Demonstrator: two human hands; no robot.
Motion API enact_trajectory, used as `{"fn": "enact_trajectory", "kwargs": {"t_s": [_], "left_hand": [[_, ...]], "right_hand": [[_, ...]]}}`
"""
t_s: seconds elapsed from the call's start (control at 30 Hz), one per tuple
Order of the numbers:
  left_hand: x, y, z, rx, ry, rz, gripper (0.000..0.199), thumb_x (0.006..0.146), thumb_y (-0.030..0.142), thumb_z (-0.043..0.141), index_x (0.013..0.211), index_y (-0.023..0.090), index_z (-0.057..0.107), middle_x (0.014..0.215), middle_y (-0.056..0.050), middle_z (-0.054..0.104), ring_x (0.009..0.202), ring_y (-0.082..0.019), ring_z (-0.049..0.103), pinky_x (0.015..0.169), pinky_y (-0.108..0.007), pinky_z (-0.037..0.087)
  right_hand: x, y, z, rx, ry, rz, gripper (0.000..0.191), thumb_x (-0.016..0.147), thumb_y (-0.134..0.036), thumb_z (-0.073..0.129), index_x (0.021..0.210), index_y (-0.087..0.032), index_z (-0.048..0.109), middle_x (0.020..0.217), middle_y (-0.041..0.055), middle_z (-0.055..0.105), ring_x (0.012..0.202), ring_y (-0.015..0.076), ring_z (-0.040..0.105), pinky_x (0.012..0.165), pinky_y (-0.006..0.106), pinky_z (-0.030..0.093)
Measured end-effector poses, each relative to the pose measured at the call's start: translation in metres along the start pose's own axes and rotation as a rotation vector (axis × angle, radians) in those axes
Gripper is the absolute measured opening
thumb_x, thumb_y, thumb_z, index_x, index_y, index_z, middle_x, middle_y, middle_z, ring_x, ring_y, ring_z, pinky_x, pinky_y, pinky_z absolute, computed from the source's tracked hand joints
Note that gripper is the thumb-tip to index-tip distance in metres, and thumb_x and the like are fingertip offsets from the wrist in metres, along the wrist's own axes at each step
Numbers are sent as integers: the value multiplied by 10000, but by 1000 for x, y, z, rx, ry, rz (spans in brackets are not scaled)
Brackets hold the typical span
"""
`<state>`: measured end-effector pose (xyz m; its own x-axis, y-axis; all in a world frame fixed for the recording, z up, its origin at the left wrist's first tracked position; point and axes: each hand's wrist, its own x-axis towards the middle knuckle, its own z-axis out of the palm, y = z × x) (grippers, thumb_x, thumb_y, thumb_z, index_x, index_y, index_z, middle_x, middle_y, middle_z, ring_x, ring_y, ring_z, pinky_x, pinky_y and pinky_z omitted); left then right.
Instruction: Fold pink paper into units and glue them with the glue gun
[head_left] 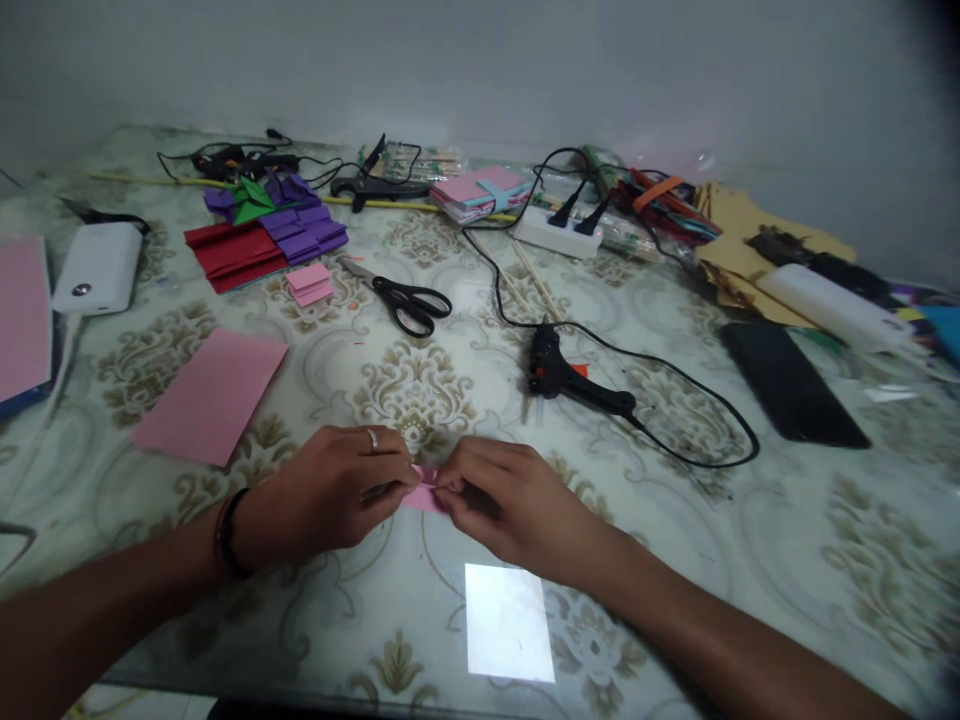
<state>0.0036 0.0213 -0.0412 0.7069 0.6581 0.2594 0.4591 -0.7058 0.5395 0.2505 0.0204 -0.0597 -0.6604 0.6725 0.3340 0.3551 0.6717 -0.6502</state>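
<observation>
L hand (341, 490) + R hand (525, 505), fingers clamped on pink paper (424, 498); pwr bank (97, 265) mark illegible.

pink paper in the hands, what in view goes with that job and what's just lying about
Likely the job: pink paper in left hand and right hand, flat pink sheet, pleated pink piece, perhaps scissors, glue gun.
Seemingly lying about: black phone, white power bank.
</observation>
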Motion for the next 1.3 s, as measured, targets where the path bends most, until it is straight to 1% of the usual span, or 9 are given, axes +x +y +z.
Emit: {"fn": "enact_trajectory", "kwargs": {"t_s": [0.1, 0.2, 0.33, 0.47, 0.63, 0.73, 0.93, 1.1, 1.3], "left_hand": [[0, 4, -3, -62, 43, -20, 156, 995, 96, 579, 1001, 187, 706, 1006, -37, 734, 903, -157, 718, 796, -260, 552], [1, 5, -6, -75, 97, -17, 165, 975, 73, 576, 946, 192, 687, 960, -24, 721, 860, -139, 709, 777, -240, 545], [1, 3, -9, -76, 84, -55, 183, 934, 44, 571, 925, 205, 656, 929, -8, 711, 840, -138, 693, 764, -236, 525], [2, 4, -9, -58, 66, -109, 192, 874, 13, 548, 884, 200, 593, 891, -1, 663, 800, -135, 638, 733, -248, 489], [6, 5, -12, -88, 109, -149, 173, 816, 32, 537, 829, 205, 532, 818, 19, 605, 729, -121, 564, 673, -238, 450], [7, 4, -13, -96, 118, -175, 173, 780, 43, 538, 822, 209, 520, 798, 25, 597, 693, -116, 553, 635, -234, 440], [5, 6, -13, -138, 130, -190, 173, 795, 40, 556, 817, 211, 550, 783, 30, 621, 666, -108, 553, 619, -228, 449], [3, 8, -16, -184, 134, -163, 175, 825, 37, 569, 808, 210, 552, 795, 27, 651, 663, -104, 555, 617, -220, 457], [2, 8, -15, -177, 146, -125, 166, 859, 42, 606, 879, 207, 601, 845, 30, 692, 674, -88, 577, 637, -194, 469]], "right_hand": [[0, -1, -1, 3, 2, 5, 117, 991, -148, 627, 897, -205, 587, 803, 0, 623, 696, 149, 580, 648, 264, 440], [0, -2, -2, 13, 4, 12, 118, 998, -146, 621, 903, -207, 589, 798, -5, 614, 692, 145, 578, 644, 258, 438], [-1, 0, -3, 19, -7, 15, 111, 998, -146, 623, 907, -204, 594, 799, -4, 614, 694, 144, 579, 646, 256, 438], [-1, 2, -4, 27, -23, 22, 106, 995, -149, 621, 907, -203, 600, 800, -2, 614, 696, 145, 580, 649, 255, 438], [-2, 0, -5, 34, -24, 16, 112, 994, -143, 622, 900, -201, 600, 809, 0, 619, 704, 144, 582, 664, 255, 439], [-2, -1, -6, 31, -32, 18, 106, 998, -149, 623, 904, -197, 607, 811, 1, 619, 705, 144, 581, 666, 257, 439], [-1, 1, -5, 33, -43, 21, 95, 1005, -151, 611, 920, -190, 624, 811, 2, 620, 709, 143, 590, 662, 255, 447], [-1, 0, -6, 33, -42, 23, 102, 1015, -170, 606, 918, -201, 617, 809, 0, 627, 702, 142, 591, 652, 257, 453], [-1, -1, -7, 24, -46, 21, 101, 1017, -166, 600, 925, -200, 625, 807, 2, 631, 702, 143, 594, 647, 258, 457]]}}
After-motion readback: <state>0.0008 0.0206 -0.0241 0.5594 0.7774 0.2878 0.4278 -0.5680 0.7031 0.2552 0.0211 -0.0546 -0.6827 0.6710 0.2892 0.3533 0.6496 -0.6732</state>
